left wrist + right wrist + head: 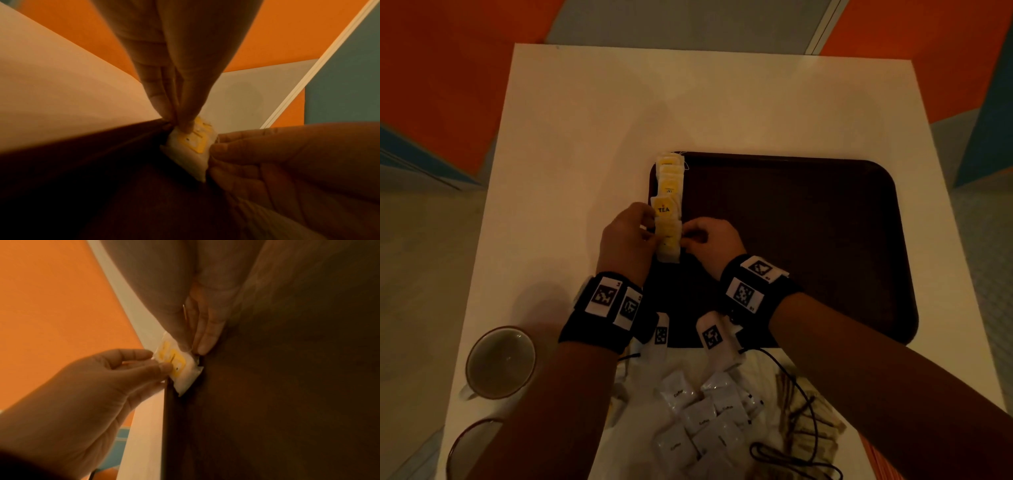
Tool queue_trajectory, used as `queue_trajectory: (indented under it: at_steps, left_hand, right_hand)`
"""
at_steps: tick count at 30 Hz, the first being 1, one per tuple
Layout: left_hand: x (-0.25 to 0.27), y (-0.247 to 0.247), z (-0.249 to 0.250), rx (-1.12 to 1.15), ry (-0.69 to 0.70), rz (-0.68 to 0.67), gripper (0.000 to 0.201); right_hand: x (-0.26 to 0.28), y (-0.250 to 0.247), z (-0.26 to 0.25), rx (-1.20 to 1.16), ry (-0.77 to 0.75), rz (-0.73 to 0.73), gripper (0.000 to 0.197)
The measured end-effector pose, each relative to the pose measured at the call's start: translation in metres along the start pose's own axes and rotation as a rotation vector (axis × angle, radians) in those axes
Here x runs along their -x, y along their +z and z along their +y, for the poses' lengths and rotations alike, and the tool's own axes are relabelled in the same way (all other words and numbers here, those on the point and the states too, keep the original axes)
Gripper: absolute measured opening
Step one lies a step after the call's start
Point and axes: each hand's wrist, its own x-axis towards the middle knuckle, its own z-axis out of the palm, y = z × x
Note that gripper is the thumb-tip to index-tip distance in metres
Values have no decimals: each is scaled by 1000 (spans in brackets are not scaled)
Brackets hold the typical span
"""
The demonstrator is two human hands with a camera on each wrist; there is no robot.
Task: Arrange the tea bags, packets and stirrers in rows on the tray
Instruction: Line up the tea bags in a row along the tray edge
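A row of tea bags [668, 185] with yellow tags lies along the left edge of the dark brown tray [808, 240]. Both hands meet at the nearest tea bag [669, 245] in that row. My left hand [650, 236] pinches its left side, its fingertips [186, 128] on the yellow tag of the bag [189, 151]. My right hand [688, 240] pinches the right side, thumb and finger [205, 344] closed at the edge of the bag [183, 369]. The bag lies against the tray rim [168, 402]. The rest of the tray floor [82, 186] is bare.
White coffee packets [698, 421] lie in a loose heap at the near table edge, with wooden stirrers [804, 414] to their right under a black cable [791, 455]. Two cups [500, 363] [472, 445] stand at the near left. The white table [585, 120] extends beyond the tray.
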Motion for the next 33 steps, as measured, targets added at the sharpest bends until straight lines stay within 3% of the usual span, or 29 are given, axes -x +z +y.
queue_trajectory:
  at_steps: [3, 11, 15, 19, 23, 33]
  left_hand:
    - [-1, 1, 0, -27, -7, -7, 28]
    - [-8, -11, -3, 1, 60, -68, 22]
    - [-10, -10, -4, 30, 37, -134, 21]
    - [-14, -7, -1, -19, 21, -100, 14]
    - [-15, -5, 1, -43, -22, -67, 12]
    - [-5, -20, 3, -96, -51, -153, 31]
  right_hand:
    - [-2, 2, -3, 29, -17, 5, 25]
    - [-3, 4, -5, 72, -109, 61, 17]
    - [2, 6, 0, 40, -79, 32, 12]
    - [0, 6, 2, -36, -12, 56, 5]
    - [2, 7, 2, -49, 32, 51, 19]
    - [12, -1, 3, 74, -17, -55, 15]
